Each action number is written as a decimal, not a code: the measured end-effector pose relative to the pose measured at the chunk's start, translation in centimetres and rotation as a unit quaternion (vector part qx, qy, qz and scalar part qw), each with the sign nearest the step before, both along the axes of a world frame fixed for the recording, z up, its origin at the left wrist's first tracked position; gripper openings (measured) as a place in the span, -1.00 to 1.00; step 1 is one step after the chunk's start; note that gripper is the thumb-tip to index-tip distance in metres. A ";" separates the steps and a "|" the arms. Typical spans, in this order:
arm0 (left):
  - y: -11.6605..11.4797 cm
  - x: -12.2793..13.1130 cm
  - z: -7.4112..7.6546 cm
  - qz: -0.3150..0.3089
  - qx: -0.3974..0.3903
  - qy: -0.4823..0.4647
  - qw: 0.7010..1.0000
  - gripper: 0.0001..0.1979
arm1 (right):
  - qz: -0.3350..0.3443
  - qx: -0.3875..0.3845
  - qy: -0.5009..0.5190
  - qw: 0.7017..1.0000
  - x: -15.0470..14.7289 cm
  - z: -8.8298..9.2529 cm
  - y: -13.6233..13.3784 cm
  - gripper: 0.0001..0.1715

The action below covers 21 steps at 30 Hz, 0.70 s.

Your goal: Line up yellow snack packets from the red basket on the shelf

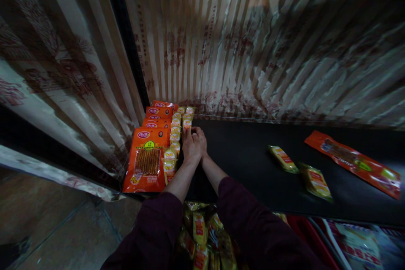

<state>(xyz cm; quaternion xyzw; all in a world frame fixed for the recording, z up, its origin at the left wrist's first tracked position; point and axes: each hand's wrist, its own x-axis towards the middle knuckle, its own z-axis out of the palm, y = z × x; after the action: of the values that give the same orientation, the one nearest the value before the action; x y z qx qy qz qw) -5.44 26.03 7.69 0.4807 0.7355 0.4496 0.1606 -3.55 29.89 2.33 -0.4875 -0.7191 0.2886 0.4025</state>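
Note:
My left hand [191, 148] and my right hand [200, 139] are close together on the black shelf, fingers curled. Both are at the near end of a short row of small yellow snack packets [187, 122]. What is under the fingers is hidden. Left of them runs a longer row of yellow packets [175, 135]. Beyond that row, orange snack bags [149, 139] overlap one behind another, the nearest with a clear window showing brown strips.
On the shelf [240, 168] to the right lie two yellow packets [283, 159] [316, 182] and a long orange packet [354, 162]. Below its front edge are many loose yellow packets [200, 230]. A dark post [126, 29] and pleated printed sheeting [234, 50] stand behind.

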 end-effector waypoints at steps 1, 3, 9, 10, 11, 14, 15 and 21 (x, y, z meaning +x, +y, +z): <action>-0.3 -0.4 0.1 0.008 -0.004 -0.009 1.000 -0.51 | 0.005 0.001 -0.001 1.000 0.1 0.0 0.0 -0.79; -1.0 -1.1 0.3 0.016 -0.002 -0.068 0.998 -0.57 | 0.012 -0.001 0.004 1.000 0.3 -0.2 0.1 -0.77; -1.8 -1.9 0.2 0.008 0.026 -0.119 0.992 -0.60 | 0.009 0.002 0.003 1.000 0.5 -0.3 0.3 -0.75; -1.9 -1.9 0.2 0.007 0.025 -0.121 0.992 -0.60 | 0.006 0.002 -0.002 1.000 0.5 -0.3 0.4 -0.74; -1.9 -1.9 0.3 0.006 0.023 -0.123 0.992 -0.61 | 0.004 0.002 -0.007 1.000 0.4 -0.3 0.3 -0.74; -2.2 -1.8 0.8 0.005 0.011 -0.123 0.992 -0.64 | -0.001 -0.004 -0.019 1.000 0.4 -0.2 0.2 -0.72; -2.3 -1.7 1.0 0.005 0.008 -0.121 0.993 -0.64 | -0.002 -0.005 -0.022 1.000 0.4 -0.1 0.1 -0.72; -2.7 -1.1 1.2 0.026 -0.011 -0.112 0.993 -0.62 | 0.002 -0.001 -0.012 1.000 0.6 0.0 -0.3 -0.72</action>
<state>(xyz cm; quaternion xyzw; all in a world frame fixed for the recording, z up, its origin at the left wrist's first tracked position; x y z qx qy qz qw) -6.57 23.30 8.93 0.4064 0.7298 0.4966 0.2360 -2.94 29.54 2.29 -0.4896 -0.7245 0.2842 0.3933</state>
